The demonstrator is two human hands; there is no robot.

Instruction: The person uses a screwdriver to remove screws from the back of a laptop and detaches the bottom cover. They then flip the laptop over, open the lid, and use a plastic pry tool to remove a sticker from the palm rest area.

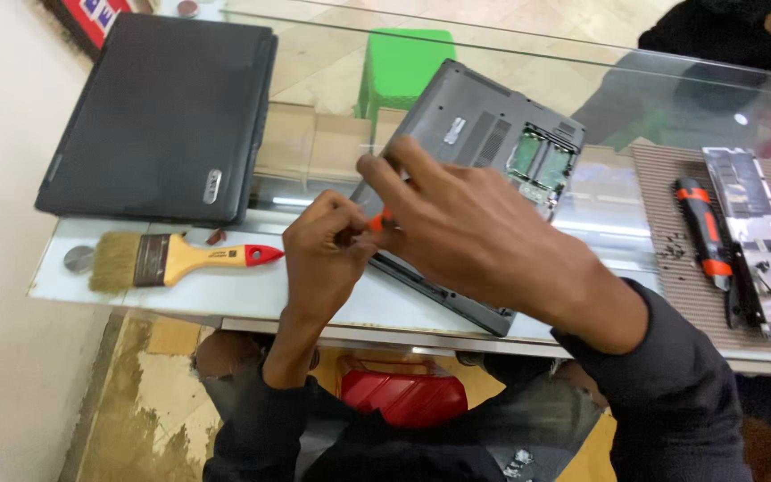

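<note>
You are unscrewing the upturned grey laptop (484, 170): your left hand (327, 254) and right hand (470, 232) pinch the orange screwdriver (378, 220). Next, keep it upright while turning.

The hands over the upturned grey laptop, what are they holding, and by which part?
Both the left hand and right hand close on a small orange-handled tool, gripping its handle; its tip is hidden.

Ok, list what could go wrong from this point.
1. The grey laptop lies upside down, its near corner close to the glass table's edge; pressure from the hands might tip or slide it.
2. The memory bay is uncovered, so the small orange tool could slip onto it.
3. The loose screws on the ribbed mat could scatter.
</note>
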